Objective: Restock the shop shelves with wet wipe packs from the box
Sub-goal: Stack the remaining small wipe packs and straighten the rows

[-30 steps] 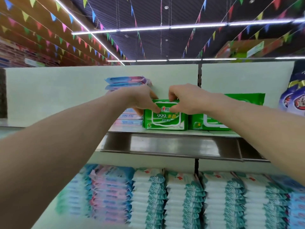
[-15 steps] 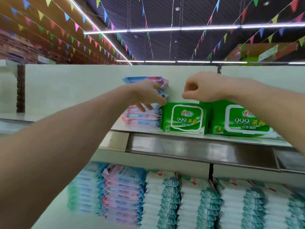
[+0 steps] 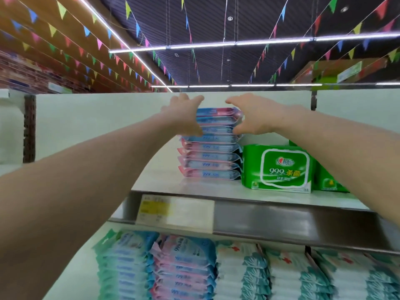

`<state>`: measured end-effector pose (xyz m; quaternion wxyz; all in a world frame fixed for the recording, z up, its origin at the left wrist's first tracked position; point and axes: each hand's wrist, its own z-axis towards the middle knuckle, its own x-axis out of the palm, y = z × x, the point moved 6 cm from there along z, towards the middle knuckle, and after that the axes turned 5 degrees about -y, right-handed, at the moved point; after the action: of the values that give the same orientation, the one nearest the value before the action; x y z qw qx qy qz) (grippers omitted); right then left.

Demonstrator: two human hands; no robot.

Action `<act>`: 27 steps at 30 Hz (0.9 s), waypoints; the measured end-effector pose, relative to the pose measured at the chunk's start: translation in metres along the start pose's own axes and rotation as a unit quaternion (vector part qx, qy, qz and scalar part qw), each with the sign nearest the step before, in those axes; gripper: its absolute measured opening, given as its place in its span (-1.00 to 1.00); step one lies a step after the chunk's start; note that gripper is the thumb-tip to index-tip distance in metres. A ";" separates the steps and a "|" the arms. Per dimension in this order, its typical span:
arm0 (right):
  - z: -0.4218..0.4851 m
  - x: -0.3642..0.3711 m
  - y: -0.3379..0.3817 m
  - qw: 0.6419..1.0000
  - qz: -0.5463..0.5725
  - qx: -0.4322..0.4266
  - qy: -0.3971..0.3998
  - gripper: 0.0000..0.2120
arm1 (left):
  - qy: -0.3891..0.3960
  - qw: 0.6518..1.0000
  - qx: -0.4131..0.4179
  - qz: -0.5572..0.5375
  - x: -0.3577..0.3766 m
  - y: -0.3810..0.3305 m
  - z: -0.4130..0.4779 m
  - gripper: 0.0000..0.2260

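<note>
One head-worn wide-angle camera faces forward and slightly upward, close to the top shelf (image 3: 164, 185), framing the ceiling (image 3: 216, 68) above and lower-tier packs (image 3: 244, 273) below.

Stack of packs (image 3: 211, 148) on the shelf (image 3: 173, 187), left hand (image 3: 184, 115) and right hand (image 3: 253, 115) flanking its top, upright pack (image 3: 279, 167) just right, second pack (image 3: 329, 180) partly behind that, price label (image 3: 175, 211) on the shelf edge, rows of packs (image 3: 238, 273) beneath.

pink-blue wipe stack (image 3: 213, 146); green-white pack (image 3: 279, 168); multicoloured bunting (image 3: 134, 61); yellow-white shelf label (image 3: 175, 210)
</note>
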<state>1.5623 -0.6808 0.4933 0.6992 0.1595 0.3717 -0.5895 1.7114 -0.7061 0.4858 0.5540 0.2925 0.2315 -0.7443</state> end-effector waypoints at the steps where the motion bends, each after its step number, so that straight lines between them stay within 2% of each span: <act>1: 0.005 0.005 0.005 1.000 -0.018 -0.004 -0.001 -0.13 | 0.014 0.999 0.019 0.024 0.007 0.000 0.004 -0.04; 5: 0.019 0.020 0.019 0.996 -0.090 -0.003 -0.007 -0.10 | 0.048 0.994 0.064 0.074 0.035 -0.001 0.019 0.13; 9: 0.027 0.033 0.021 0.990 -0.137 0.008 -0.009 -0.29 | 0.045 0.991 0.098 0.083 0.047 -0.004 0.026 0.10; 12: 0.028 0.036 0.021 0.990 -0.138 0.020 -0.016 -0.31 | 0.041 0.990 0.106 0.087 0.046 -0.005 0.026 0.04; 14: 0.027 0.035 0.022 0.989 -0.142 0.022 -0.017 -0.33 | 0.054 0.995 0.081 0.015 0.035 -0.004 0.024 -0.06; 16: 0.027 0.033 0.021 0.989 -0.143 0.026 -0.017 -0.36 | 0.054 0.985 0.010 -0.161 0.017 0.001 0.024 -0.23; 18: 0.027 0.032 0.020 0.991 -0.134 0.028 -0.014 -0.35 | 0.003 0.927 -0.106 -0.361 -0.002 0.011 0.021 -0.38; 20: 0.026 0.031 0.020 0.992 -0.122 0.026 -0.009 -0.33 | -0.011 0.850 -0.218 -0.479 -0.005 0.020 0.012 -0.45; 24: 0.028 0.029 0.018 0.996 -0.085 0.032 0.011 -0.34 | 0.084 0.748 -0.325 -0.573 0.018 0.022 -0.012 -0.61; 26: 0.030 0.029 0.018 0.996 -0.074 0.033 0.024 -0.36 | 0.128 0.703 -0.374 -0.592 0.034 0.026 -0.020 -0.52; 27: 0.031 0.029 0.017 0.997 -0.070 0.033 0.029 -0.36 | 0.142 0.693 -0.395 -0.587 0.043 0.031 -0.021 -0.47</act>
<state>1.5901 -0.7178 0.4900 0.6395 0.1739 0.3825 -0.6439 1.7353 -0.7303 0.4404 0.0297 -0.0461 0.7046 -0.7074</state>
